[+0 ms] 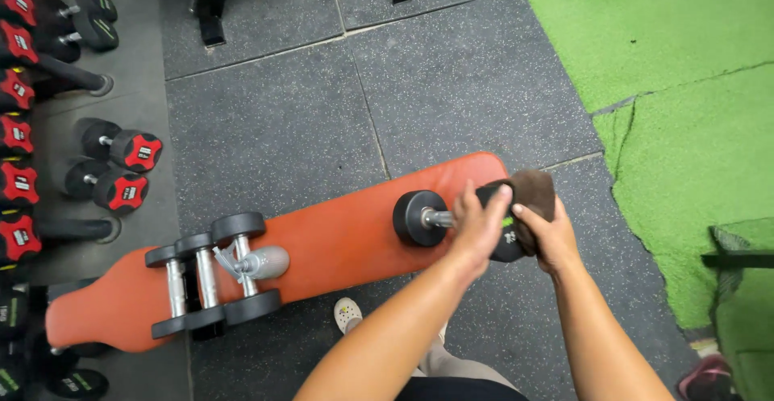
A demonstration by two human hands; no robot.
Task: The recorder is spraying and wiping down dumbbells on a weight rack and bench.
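Note:
A black dumbbell point(419, 218) lies on the right end of an orange padded bench point(347, 240). My left hand point(477, 225) grips its metal handle and near head. My right hand point(548, 236) presses a brown cloth point(534, 191) against the dumbbell's right head, which is mostly hidden under the cloth and my fingers. Three more black dumbbells point(211, 276) lie side by side on the bench's left part, with a grey spray bottle point(260, 263) resting among them.
A rack of black dumbbells with red end caps point(121, 167) runs along the left edge. The floor is dark speckled rubber tiles point(322, 103), with green turf point(669, 87) at right. A black equipment frame point(214, 6) stands at the top. My shoe point(347, 314) shows below the bench.

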